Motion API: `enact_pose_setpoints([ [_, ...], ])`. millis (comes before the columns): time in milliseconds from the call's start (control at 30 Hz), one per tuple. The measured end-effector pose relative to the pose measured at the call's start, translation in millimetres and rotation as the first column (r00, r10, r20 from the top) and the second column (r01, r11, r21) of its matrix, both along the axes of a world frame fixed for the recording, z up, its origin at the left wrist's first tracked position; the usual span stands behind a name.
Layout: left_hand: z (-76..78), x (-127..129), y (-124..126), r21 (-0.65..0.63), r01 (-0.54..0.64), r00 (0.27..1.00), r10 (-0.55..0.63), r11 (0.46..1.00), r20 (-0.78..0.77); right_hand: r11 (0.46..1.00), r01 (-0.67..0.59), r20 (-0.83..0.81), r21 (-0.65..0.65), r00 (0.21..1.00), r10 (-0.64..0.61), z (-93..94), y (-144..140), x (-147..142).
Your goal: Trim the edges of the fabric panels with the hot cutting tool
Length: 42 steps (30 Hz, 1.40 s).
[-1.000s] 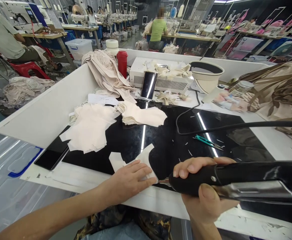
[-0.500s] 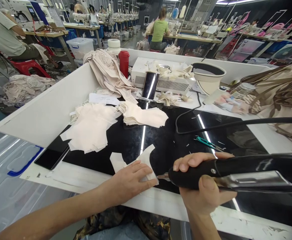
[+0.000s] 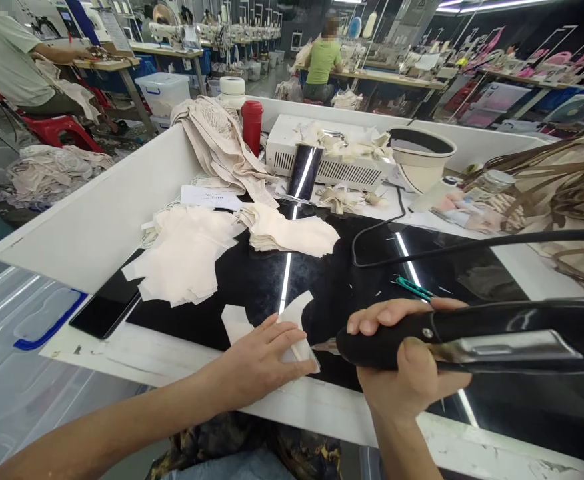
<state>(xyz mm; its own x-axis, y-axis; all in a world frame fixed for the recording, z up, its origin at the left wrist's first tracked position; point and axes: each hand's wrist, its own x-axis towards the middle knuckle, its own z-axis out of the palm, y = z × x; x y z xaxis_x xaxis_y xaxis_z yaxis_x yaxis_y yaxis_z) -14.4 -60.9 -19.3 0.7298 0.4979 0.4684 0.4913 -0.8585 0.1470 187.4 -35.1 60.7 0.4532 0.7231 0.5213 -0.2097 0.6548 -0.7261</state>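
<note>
My left hand [image 3: 265, 363] is closed over a white fabric piece [image 3: 299, 315], fingers bent across it near the table's front edge. Parts of the piece stick out past the fingers, and its right corner is beside the tool's narrow metal tip. Wrapped in my right hand [image 3: 407, 360] is a black corded hand tool [image 3: 502, 333] with a metal lever along its side; my thumb rests by the lever. Whether the tip touches the fabric I cannot tell. Farther back lie a spread pile of cream fabric pieces [image 3: 182, 257] and a neater stack of fabric pieces [image 3: 292, 230].
Teal thread snips [image 3: 412, 288] lie behind the tool, and its black cord [image 3: 472, 252] crosses the glossy black board [image 3: 252, 280]. A dark phone [image 3: 105, 310] is at left. Behind stand a red bottle [image 3: 252, 127], a white vented box [image 3: 352, 172] and a cream bin [image 3: 422, 157].
The tool's rear end has risen slightly in my right hand. My left hand stays on the fabric. The person at the far left has extended an arm toward their table. The view has shifted slightly.
</note>
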Motion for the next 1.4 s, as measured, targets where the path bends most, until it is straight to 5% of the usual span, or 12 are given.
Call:
enact_pose_setpoints([
  [467,7.5,9,-25,-0.086,-0.067,0.996,0.061,0.994,-0.066,0.998,-0.061,0.068,-0.028,0.996,0.063,-0.6,-8,1],
  [833,12.1,-9,0,-0.054,-0.046,0.996,0.042,0.997,-0.076,0.997,-0.071,0.073,-0.018,0.995,0.073,-2.5,-11,1],
  [1400,9.1,-9,1,-0.049,-0.044,0.995,0.04,0.998,-0.093,0.998,-0.062,0.059,0.002,0.996,0.061,-2.0,-7,-1],
])
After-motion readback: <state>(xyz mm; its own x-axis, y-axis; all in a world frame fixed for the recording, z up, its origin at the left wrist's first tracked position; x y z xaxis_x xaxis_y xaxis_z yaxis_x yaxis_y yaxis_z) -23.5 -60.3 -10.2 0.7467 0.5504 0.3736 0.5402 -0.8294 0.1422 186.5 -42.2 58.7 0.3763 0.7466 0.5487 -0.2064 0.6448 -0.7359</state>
